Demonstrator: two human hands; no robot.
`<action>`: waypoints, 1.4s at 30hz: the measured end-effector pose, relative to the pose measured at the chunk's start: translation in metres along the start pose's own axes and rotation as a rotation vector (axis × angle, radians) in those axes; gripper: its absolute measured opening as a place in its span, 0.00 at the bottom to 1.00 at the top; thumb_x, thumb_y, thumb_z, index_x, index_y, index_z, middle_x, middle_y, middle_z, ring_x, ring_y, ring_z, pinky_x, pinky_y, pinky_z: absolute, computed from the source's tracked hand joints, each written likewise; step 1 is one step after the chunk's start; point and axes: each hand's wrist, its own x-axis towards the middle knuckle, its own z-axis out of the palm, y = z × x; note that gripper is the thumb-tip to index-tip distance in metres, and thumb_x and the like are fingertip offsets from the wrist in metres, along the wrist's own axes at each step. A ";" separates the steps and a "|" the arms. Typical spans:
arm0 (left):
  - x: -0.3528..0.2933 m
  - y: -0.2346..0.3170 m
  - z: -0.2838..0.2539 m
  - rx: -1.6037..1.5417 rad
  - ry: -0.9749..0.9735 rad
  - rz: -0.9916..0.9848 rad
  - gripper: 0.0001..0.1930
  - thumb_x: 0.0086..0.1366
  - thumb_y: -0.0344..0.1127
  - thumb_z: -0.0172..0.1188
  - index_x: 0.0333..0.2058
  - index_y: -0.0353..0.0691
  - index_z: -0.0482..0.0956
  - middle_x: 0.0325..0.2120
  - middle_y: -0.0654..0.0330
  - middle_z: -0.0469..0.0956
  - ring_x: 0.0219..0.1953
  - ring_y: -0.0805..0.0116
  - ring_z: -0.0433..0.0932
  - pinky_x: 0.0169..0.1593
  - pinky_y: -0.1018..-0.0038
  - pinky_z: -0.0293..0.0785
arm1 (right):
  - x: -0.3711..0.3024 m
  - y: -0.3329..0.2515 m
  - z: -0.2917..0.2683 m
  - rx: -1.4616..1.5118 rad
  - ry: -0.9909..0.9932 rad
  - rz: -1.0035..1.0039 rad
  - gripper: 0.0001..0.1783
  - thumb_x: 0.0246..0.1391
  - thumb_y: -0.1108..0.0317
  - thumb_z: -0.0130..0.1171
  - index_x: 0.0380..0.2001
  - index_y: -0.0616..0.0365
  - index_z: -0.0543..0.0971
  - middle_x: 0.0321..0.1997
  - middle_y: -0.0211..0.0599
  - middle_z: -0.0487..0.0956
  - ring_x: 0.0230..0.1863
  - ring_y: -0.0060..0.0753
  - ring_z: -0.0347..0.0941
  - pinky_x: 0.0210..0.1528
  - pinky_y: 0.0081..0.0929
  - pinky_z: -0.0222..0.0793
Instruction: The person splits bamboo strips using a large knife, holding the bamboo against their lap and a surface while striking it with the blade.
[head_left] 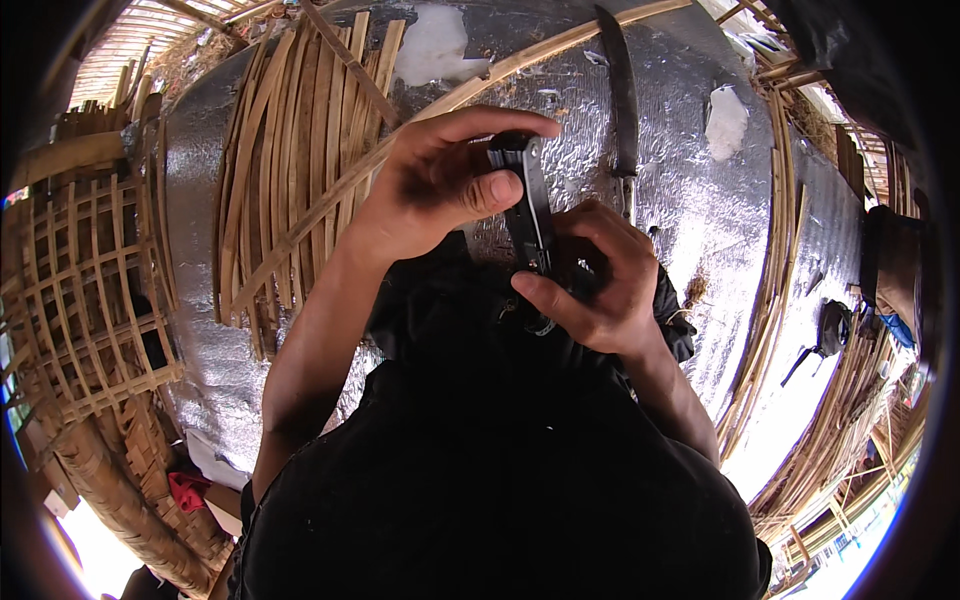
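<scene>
In front of my chest is a long, narrow black device (530, 205) with a small round fitting at its upper end; its exact kind I cannot make out. My left hand (430, 180) grips that upper end, thumb against its side and index finger stretched over the top. Lower down, my right hand (610, 275) is closed around the bottom part, its thumb pointing left. Part of the lower end is hidden by these fingers and by dark clothing. Just beyond my right hand, a large knife with a long dark blade (622, 90) lies on the silver foil sheet (700, 210).
Split bamboo strips (300, 150) lie bundled at the left, crossed by a longer strip (320, 205). More strips (770, 300) line the right side. A woven bamboo lattice (85, 280) stands far left. A black strapped item (830, 328) lies at the right.
</scene>
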 end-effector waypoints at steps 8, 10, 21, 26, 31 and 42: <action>0.001 -0.007 -0.004 -0.060 -0.017 0.023 0.29 0.68 0.37 0.65 0.63 0.31 0.69 0.48 0.52 0.79 0.52 0.66 0.77 0.55 0.70 0.73 | 0.002 -0.019 -0.003 0.106 0.063 0.240 0.18 0.44 0.67 0.76 0.34 0.64 0.79 0.29 0.35 0.78 0.25 0.25 0.75 0.29 0.25 0.69; 0.001 -0.011 0.002 -0.164 -0.010 0.028 0.28 0.67 0.33 0.66 0.63 0.31 0.69 0.48 0.53 0.79 0.52 0.67 0.77 0.55 0.71 0.74 | -0.001 -0.007 -0.002 0.416 0.050 0.273 0.16 0.46 0.69 0.71 0.36 0.65 0.80 0.30 0.35 0.79 0.27 0.26 0.76 0.32 0.25 0.70; 0.000 -0.014 0.005 0.010 0.092 -0.266 0.21 0.63 0.28 0.69 0.53 0.29 0.75 0.40 0.62 0.81 0.42 0.77 0.78 0.48 0.79 0.76 | -0.013 0.002 0.013 0.821 -0.104 0.698 0.19 0.69 0.60 0.52 0.37 0.69 0.79 0.29 0.38 0.79 0.30 0.28 0.77 0.35 0.27 0.73; -0.003 -0.029 0.002 0.079 0.010 -0.252 0.18 0.65 0.26 0.67 0.52 0.31 0.77 0.42 0.61 0.81 0.46 0.74 0.79 0.49 0.78 0.76 | -0.033 0.020 0.020 0.237 -0.025 0.545 0.12 0.62 0.66 0.66 0.32 0.64 0.79 0.26 0.37 0.78 0.26 0.30 0.76 0.31 0.29 0.70; -0.007 -0.041 -0.024 0.683 -0.029 -0.109 0.17 0.65 0.36 0.69 0.50 0.38 0.79 0.43 0.60 0.82 0.45 0.70 0.80 0.48 0.69 0.77 | -0.035 0.035 0.016 -0.136 0.039 0.441 0.13 0.55 0.67 0.71 0.38 0.63 0.80 0.30 0.48 0.81 0.31 0.47 0.81 0.35 0.34 0.74; 0.034 -0.106 -0.087 1.462 0.250 -0.170 0.13 0.72 0.42 0.57 0.46 0.40 0.71 0.34 0.45 0.81 0.38 0.42 0.82 0.39 0.50 0.76 | -0.041 0.146 -0.020 -0.964 0.146 0.391 0.30 0.58 0.61 0.64 0.56 0.66 0.66 0.44 0.63 0.77 0.51 0.61 0.74 0.50 0.51 0.72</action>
